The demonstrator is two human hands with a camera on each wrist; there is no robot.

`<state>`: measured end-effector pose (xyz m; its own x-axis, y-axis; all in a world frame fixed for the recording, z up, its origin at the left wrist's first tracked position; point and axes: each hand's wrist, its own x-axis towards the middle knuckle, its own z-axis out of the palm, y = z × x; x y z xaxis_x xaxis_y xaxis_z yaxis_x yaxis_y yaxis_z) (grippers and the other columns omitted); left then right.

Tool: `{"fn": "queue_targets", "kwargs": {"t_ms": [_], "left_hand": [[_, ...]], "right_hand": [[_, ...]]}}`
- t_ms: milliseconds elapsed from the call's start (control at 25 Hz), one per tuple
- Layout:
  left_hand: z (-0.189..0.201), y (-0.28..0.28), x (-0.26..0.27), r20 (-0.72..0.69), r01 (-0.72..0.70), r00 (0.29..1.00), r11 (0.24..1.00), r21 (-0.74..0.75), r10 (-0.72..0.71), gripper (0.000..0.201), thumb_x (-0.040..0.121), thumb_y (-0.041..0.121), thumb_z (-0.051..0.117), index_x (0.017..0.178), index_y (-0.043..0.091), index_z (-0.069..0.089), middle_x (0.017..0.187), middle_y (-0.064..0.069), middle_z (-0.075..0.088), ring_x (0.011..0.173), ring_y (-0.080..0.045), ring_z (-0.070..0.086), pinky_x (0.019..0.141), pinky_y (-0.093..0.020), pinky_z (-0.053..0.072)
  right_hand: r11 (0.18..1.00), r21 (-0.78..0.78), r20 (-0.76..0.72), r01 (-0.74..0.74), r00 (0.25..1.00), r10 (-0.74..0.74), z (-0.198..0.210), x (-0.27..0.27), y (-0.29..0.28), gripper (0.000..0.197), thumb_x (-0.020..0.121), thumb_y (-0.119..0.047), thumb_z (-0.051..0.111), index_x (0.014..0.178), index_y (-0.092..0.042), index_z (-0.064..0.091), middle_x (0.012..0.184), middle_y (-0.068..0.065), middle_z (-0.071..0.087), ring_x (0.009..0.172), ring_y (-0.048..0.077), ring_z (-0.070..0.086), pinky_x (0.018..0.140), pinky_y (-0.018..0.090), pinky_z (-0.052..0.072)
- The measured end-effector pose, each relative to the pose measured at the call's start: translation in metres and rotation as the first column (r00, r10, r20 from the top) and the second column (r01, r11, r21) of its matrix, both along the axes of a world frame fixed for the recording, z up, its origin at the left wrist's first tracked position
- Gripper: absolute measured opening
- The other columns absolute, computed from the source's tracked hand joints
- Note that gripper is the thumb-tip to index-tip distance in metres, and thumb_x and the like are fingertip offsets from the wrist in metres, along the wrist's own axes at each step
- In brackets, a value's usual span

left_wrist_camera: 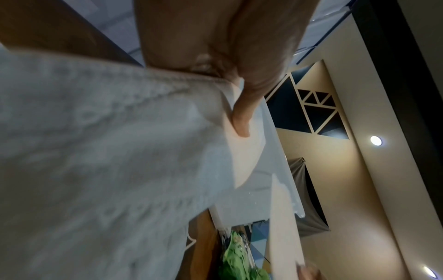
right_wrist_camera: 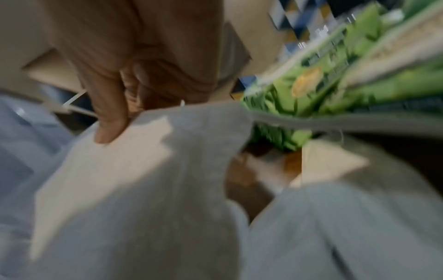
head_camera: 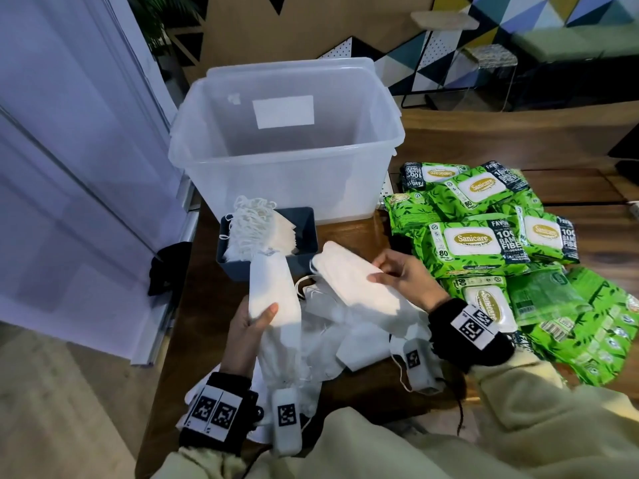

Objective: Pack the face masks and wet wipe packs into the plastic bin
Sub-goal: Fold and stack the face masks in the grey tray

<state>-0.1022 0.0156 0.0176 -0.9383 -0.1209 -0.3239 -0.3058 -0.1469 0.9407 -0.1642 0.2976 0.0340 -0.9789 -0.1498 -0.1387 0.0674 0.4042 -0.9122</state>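
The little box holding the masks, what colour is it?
Dark blue-grey. The little box shows best in the head view, in front of the clear plastic bin.

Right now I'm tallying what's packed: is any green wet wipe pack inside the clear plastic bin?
No. The clear plastic bin shows no green inside, and the wet wipe packs all lie on the table to its right.

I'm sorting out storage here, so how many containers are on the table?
2. The clear plastic bin stands at the back; the small dark blue tray sits just in front of it, holding stacked face masks. None seems hidden.
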Motion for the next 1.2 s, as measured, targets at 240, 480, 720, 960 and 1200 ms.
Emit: {"fn": "queue_targets", "kwargs": {"t_ms": [240, 480, 720, 960, 1200], "left_hand": [[0.001, 0.036, -0.005, -0.007, 0.034, 0.999, 0.999, 0.042, -0.033, 0.032, 0.092, 0.003, 0.053, 0.124, 0.001, 0.05, 0.108, -0.008, 0.065, 0.093, -0.021, 0.063, 0.074, -0.019, 0.055], [0.007, 0.048, -0.007, 0.058, 0.03, 0.998, 0.988, 0.151, -0.039, 0.025, 0.098, 0.008, 0.04, 0.122, 0.006, 0.047, 0.112, -0.012, 0.059, 0.086, -0.017, 0.06, 0.067, -0.016, 0.055], [0.005, 0.041, -0.005, 0.076, 0.045, 0.995, 0.987, 0.152, -0.057, 0.027, 0.1, 0.012, 0.036, 0.124, 0.005, 0.045, 0.11, -0.012, 0.059, 0.087, -0.017, 0.06, 0.064, -0.016, 0.054], [-0.003, 0.037, -0.009, 0.163, 0.009, 0.986, 0.995, 0.1, -0.026, 0.034, 0.097, 0.021, 0.046, 0.123, -0.002, 0.048, 0.116, -0.019, 0.06, 0.088, -0.021, 0.061, 0.059, -0.015, 0.054], [-0.006, 0.022, -0.004, 0.118, 0.067, 0.991, 0.996, -0.066, -0.058, 0.027, 0.092, 0.007, 0.056, 0.117, -0.001, 0.05, 0.109, -0.017, 0.06, 0.086, -0.019, 0.061, 0.074, -0.026, 0.051]], "right_hand": [[0.879, -0.453, 0.309, 0.15, 0.951, -0.003, 0.009, 0.026, -0.038, 0.034, 0.074, 0.013, 0.066, 0.095, -0.011, 0.055, 0.079, 0.0, 0.068, 0.065, 0.008, 0.064, 0.059, 0.018, 0.053], [0.982, -0.178, 0.263, 0.062, 0.965, -0.014, -0.003, 0.026, -0.07, 0.047, 0.068, 0.003, 0.077, 0.102, -0.016, 0.051, 0.099, 0.014, 0.065, 0.087, 0.025, 0.061, 0.066, 0.031, 0.05], [0.992, 0.107, 0.11, -0.073, 0.992, 0.062, 0.008, 0.027, -0.079, 0.054, 0.071, -0.012, 0.079, 0.117, -0.009, 0.051, 0.104, 0.009, 0.065, 0.078, 0.018, 0.054, 0.069, 0.024, 0.038], [0.951, 0.246, 0.118, -0.186, 0.98, 0.161, 0.01, 0.029, -0.1, 0.063, 0.077, -0.017, 0.075, 0.129, -0.004, 0.043, 0.123, 0.014, 0.056, 0.103, 0.025, 0.057, 0.077, 0.022, 0.038], [0.916, 0.248, 0.175, -0.314, 0.945, 0.277, -0.01, 0.032, -0.112, 0.06, 0.085, -0.034, 0.065, 0.132, -0.005, 0.04, 0.113, 0.011, 0.048, 0.084, 0.018, 0.056, 0.048, 0.017, 0.046]]}}
